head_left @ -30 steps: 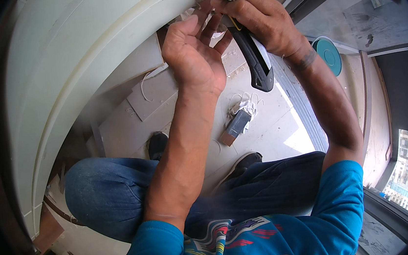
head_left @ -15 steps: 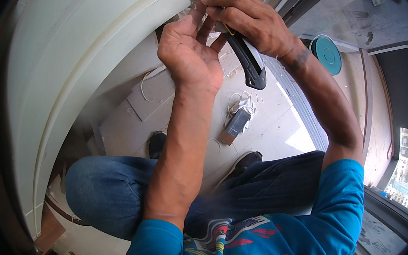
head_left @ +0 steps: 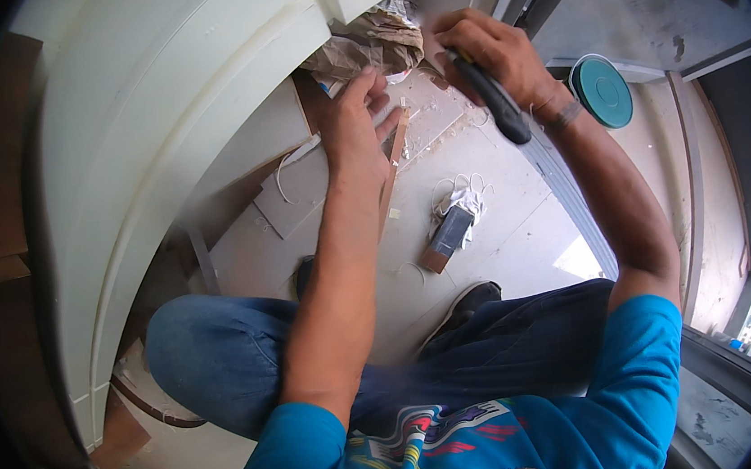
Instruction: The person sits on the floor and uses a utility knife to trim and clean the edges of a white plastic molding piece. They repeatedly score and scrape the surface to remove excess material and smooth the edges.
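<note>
My right hand point(head_left: 498, 55) is closed round a box cutter point(head_left: 491, 101), its dark handle hanging out below the fist toward me. Its blade end is hidden or blurred by the fingers. To the left, my left hand point(head_left: 354, 128) is raised near the lower edge of a white moulded panel point(head_left: 226, 86). Its fingers are apart, and I see nothing held in them. The two hands are separated by a gap. Beyond the left fingertips lies a crumpled brown bag point(head_left: 389, 41).
On the tiled floor, a dark block with a brown end point(head_left: 448, 238) lies against a bundle of white cord point(head_left: 470, 198). Wood strips and scraps point(head_left: 400, 137) lie beneath my left hand. A teal round lid point(head_left: 604, 93) is at the right, near a glass-paned frame point(head_left: 644, 19).
My hands, close together at the panel's edge before, have moved apart. The right drew away rightward and down with the box cutter; the left dropped lower, uncovering the brown bag.
</note>
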Demonstrator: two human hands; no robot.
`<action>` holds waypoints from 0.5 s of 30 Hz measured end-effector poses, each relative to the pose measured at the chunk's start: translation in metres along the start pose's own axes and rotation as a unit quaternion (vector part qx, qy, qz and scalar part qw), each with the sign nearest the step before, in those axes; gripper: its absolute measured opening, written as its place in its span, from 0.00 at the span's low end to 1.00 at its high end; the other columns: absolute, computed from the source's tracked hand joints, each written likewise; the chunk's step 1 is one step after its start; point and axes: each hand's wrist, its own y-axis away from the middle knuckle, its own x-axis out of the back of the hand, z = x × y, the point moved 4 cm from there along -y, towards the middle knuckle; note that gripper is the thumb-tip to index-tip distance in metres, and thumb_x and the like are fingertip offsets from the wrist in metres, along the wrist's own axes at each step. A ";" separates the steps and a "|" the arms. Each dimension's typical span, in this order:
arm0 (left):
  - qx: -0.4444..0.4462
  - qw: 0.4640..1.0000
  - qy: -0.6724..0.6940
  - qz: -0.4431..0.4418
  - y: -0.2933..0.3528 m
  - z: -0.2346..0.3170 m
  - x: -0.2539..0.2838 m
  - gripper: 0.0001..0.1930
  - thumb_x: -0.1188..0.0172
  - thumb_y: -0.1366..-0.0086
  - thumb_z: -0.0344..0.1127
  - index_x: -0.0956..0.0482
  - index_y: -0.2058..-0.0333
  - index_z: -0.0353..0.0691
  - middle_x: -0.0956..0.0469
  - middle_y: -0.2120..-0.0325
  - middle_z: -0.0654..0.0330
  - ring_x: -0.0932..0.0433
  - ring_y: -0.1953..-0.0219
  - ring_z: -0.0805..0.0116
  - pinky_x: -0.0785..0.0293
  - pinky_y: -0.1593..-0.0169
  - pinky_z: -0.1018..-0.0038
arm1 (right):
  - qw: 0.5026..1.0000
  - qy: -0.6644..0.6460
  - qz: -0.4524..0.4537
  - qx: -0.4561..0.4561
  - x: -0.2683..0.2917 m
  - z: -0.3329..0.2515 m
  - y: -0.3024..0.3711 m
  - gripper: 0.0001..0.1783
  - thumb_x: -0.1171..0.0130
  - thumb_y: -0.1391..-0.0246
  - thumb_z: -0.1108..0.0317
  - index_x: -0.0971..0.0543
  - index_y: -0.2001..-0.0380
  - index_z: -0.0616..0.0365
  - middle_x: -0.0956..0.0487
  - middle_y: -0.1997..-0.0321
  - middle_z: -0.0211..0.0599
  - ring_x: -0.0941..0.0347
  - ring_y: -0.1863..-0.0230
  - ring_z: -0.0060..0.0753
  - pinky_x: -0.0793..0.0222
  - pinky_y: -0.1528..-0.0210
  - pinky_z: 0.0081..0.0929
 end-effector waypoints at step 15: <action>-0.260 0.962 0.062 0.053 0.006 0.049 -0.059 0.34 0.28 0.26 0.61 0.20 0.45 0.31 0.20 0.53 0.59 0.23 0.54 0.72 0.11 0.51 0.65 | 0.992 0.043 -0.008 -0.119 0.011 0.048 0.068 0.18 0.28 0.38 0.72 0.21 0.46 0.56 0.16 0.44 0.42 0.13 0.48 0.55 0.12 0.48 0.44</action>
